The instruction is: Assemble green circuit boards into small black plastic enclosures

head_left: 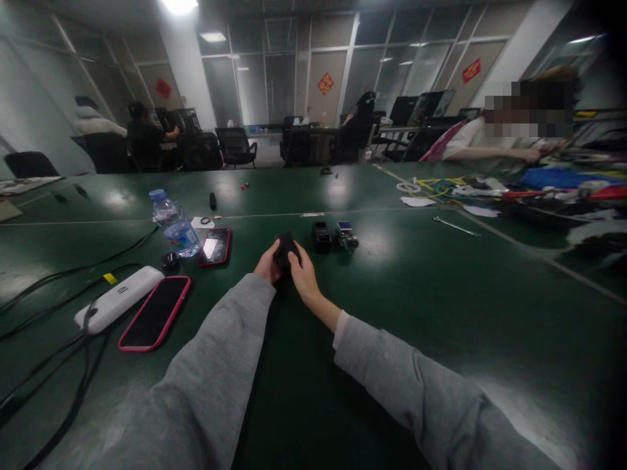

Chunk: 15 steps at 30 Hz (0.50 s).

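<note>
Two grey sleeves reach out from the bottom of the view across the dark green table (441,274), meeting near its middle. There the left hand (267,264) and the right hand (304,277) close together around a small black object (285,248), each gripping one side of it, fingers curled over its top; what the object is cannot be told. Just beyond it to the right stand a small black block (321,235) and a little blue-topped part (345,235), side by side and apart from the hands. To the left lie a phone in a pink case (155,313), face up, touching a white power bank (120,298) with black cables (59,277) running off it. Farther back a second phone in a red case (215,247) lies beside a tilted water bottle (174,223). At the far right another person leans over a clutter of coloured wires (441,188).
</note>
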{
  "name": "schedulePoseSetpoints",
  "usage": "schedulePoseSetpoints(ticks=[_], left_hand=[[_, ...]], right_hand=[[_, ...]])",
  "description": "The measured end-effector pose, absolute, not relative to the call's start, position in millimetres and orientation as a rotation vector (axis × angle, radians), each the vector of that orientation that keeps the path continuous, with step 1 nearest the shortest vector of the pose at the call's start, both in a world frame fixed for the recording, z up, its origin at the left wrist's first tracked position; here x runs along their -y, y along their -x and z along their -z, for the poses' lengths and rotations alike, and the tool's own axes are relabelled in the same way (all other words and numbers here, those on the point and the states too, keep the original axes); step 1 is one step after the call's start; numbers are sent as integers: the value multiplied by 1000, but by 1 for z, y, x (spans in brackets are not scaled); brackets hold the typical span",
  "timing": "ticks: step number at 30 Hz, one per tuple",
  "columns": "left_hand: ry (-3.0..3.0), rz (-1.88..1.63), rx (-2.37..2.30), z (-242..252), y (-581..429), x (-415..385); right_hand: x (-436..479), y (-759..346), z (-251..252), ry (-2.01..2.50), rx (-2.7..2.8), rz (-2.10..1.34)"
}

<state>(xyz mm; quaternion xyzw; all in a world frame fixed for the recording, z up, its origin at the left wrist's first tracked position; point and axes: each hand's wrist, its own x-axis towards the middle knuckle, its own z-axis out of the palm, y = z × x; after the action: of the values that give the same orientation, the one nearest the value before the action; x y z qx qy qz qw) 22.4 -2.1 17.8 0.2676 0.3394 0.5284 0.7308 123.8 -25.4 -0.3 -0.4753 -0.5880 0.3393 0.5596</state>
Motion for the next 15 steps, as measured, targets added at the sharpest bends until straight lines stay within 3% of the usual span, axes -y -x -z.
schedulePoseSetpoints(ticks=[15], left_hand=[[-692, -1275, -814, -15, -22, 0]], right_hand=[[12, -129, 8, 1176, 1240, -915]])
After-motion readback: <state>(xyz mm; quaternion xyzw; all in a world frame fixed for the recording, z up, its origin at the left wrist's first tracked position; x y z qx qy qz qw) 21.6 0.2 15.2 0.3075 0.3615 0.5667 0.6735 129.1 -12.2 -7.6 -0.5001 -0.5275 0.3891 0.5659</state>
